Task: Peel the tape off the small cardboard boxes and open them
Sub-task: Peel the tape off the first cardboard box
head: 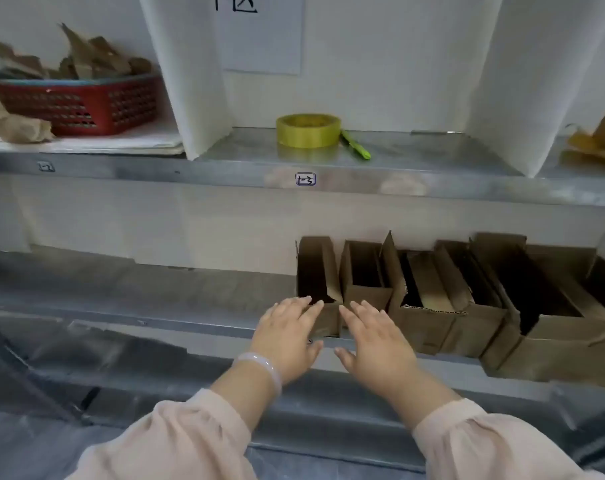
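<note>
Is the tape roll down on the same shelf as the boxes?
No, the tape roll sits on the upper shelf, above the row of boxes on the lower one.

Soft, even, rather dim light with faint shadows. The metal shelf (398, 188) shows dull glare. Edges bow and blur slightly.

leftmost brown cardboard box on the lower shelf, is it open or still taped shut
Open. The leftmost brown cardboard box has its top flaps standing up, and its dark hollow inside shows from above.
</note>
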The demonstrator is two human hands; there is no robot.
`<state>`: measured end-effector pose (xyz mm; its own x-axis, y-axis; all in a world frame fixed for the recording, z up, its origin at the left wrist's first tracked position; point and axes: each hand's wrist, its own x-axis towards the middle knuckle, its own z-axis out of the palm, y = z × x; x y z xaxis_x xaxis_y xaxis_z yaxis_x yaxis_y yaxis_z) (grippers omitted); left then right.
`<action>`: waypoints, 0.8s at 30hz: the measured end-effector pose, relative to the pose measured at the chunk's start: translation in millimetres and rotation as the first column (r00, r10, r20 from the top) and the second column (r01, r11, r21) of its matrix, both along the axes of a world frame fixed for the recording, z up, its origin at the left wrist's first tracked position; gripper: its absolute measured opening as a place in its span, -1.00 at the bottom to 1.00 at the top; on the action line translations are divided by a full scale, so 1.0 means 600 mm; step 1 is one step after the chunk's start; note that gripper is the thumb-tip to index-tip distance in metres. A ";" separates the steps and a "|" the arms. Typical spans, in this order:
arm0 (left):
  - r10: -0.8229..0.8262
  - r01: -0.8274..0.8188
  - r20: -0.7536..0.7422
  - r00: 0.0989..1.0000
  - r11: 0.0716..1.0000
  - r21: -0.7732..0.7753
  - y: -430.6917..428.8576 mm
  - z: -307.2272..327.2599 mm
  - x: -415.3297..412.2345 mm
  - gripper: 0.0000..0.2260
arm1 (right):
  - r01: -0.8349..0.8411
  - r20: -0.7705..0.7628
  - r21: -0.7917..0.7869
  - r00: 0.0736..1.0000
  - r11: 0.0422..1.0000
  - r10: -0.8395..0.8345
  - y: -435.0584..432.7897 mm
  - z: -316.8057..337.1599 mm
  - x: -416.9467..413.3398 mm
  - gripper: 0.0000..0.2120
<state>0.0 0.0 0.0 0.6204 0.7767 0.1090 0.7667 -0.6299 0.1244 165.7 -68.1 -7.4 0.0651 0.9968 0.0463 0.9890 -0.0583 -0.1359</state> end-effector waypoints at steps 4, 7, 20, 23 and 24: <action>-0.048 0.051 -0.036 0.998 0.996 0.075 0.058 -0.007 0.021 -0.45 | -0.006 -0.023 0.012 1.000 1.000 0.006 0.038 -0.010 0.016 -0.32; -0.087 0.096 -0.122 0.989 0.993 0.073 0.089 -0.016 0.037 -0.48 | 0.008 -0.074 0.021 0.997 1.000 -0.007 0.052 -0.020 0.015 -0.31; 0.029 -0.020 0.246 0.969 0.999 -0.039 0.195 0.037 -0.042 -0.76 | -0.003 -0.283 0.146 0.958 0.989 0.045 0.101 0.027 -0.042 -0.33; 0.197 -0.128 0.449 0.872 0.975 -0.179 0.203 0.054 -0.070 -0.76 | 0.099 -0.329 0.196 0.944 0.976 -0.029 0.124 0.036 -0.059 -0.37; 0.243 -0.133 0.484 0.840 0.959 -0.251 0.205 0.057 -0.077 -0.76 | 0.132 -0.353 0.199 0.934 0.971 -0.055 0.132 0.038 -0.066 -0.37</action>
